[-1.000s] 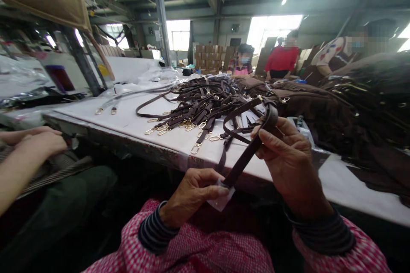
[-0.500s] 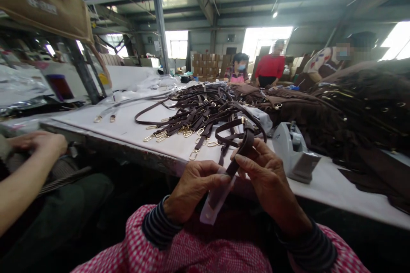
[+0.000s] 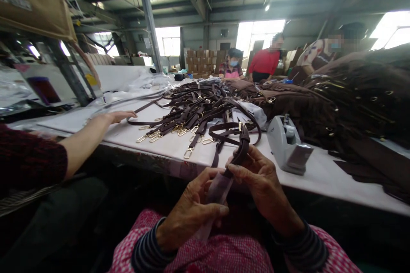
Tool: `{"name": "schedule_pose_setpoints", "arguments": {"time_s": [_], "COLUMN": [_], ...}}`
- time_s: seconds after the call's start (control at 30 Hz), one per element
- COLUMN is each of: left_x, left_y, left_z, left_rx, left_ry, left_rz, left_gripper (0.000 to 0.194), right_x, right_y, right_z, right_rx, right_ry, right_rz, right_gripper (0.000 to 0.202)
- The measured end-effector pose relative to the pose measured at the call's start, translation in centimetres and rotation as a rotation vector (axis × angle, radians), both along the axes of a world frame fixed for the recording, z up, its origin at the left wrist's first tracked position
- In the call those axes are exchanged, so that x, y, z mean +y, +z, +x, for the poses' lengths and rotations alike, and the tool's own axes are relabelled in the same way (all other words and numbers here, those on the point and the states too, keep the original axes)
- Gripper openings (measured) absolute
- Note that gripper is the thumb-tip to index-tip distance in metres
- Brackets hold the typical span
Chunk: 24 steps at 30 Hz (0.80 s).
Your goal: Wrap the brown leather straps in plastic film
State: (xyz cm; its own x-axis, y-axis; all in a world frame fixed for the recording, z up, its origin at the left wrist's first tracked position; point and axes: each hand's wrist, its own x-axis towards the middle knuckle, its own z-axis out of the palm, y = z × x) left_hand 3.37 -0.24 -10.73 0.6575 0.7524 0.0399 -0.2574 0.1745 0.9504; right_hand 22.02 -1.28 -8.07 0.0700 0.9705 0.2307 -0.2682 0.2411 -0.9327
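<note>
My right hand [image 3: 256, 175] pinches a dark brown strap [image 3: 241, 153] whose upper part carries a gold buckle and loops back onto the table. The strap's lower end runs into a narrow, translucent plastic sleeve [image 3: 219, 190]. Around that sleeve my left hand [image 3: 198, 204] is closed, thumb in front and fingers behind. The sleeve's bottom hangs above my pink checked apron. Just beyond my hands lies a heap of similar brown straps [image 3: 192, 113], many with gold clips at their near ends.
A grey tape dispenser [image 3: 286, 145] stands right of my hands on the white table [image 3: 166, 145]. Brown bags [image 3: 352, 94] are piled at the right. From the left reaches a co-worker's arm [image 3: 92, 140]. Several people work across the table, before stacked cartons [image 3: 200, 62].
My left hand has slid down from the strap's end onto the plastic sleeve, which covers the strap's lower end. The co-worker's hand at the left has moved out over the table toward the straps.
</note>
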Motion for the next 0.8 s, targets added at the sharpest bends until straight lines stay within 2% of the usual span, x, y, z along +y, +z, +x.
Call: {"name": "schedule_pose_setpoints", "arguments": {"time_s": [0.07, 0.23, 0.33, 0.4, 0.47, 0.53, 0.6, 0.7, 0.8], "left_x": [0.3, 0.9, 0.6, 0.3, 0.1, 0.1, 0.4, 0.9, 1.2], "left_y": [0.2, 1.0, 1.1, 0.9, 0.5, 0.0, -0.5, -0.8, -0.6], "left_z": [0.1, 0.0, -0.5, -0.9, -1.4, -1.8, -2.1, -2.1, -1.7], "left_rx": [0.024, 0.113, 0.172, 0.202, 0.208, 0.199, 0.185, 0.154, 0.155], "left_ry": [0.023, 0.050, 0.008, -0.037, -0.047, 0.006, 0.077, 0.146, 0.127], "left_rz": [0.002, -0.003, 0.041, 0.036, -0.001, -0.038, -0.085, -0.162, -0.181], "left_gripper": [0.047, 0.037, 0.031, 0.027, 0.026, 0.030, 0.036, 0.044, 0.046], "right_x": [-0.3, -0.4, 0.7, 1.8, 2.7, 3.1, 2.9, 1.9, 0.8], "right_y": [-0.1, -1.1, -2.5, -3.3, -3.7, -3.4, -2.6, -1.0, 0.2], "right_z": [0.1, 0.2, -0.2, -0.7, -1.2, -1.6, -1.7, -1.2, -0.5], "right_rx": [-0.017, -0.041, 0.056, 0.220, 0.387, 0.464, 0.433, 0.253, 0.082], "right_ry": [0.068, 0.333, 0.349, 0.334, 0.298, 0.263, 0.271, 0.323, 0.330], "right_rz": [-0.031, -0.096, -0.107, -0.160, -0.227, -0.251, -0.227, -0.140, -0.059], "right_gripper": [0.029, 0.028, 0.038, 0.044, 0.041, 0.028, 0.022, 0.020, 0.020]}}
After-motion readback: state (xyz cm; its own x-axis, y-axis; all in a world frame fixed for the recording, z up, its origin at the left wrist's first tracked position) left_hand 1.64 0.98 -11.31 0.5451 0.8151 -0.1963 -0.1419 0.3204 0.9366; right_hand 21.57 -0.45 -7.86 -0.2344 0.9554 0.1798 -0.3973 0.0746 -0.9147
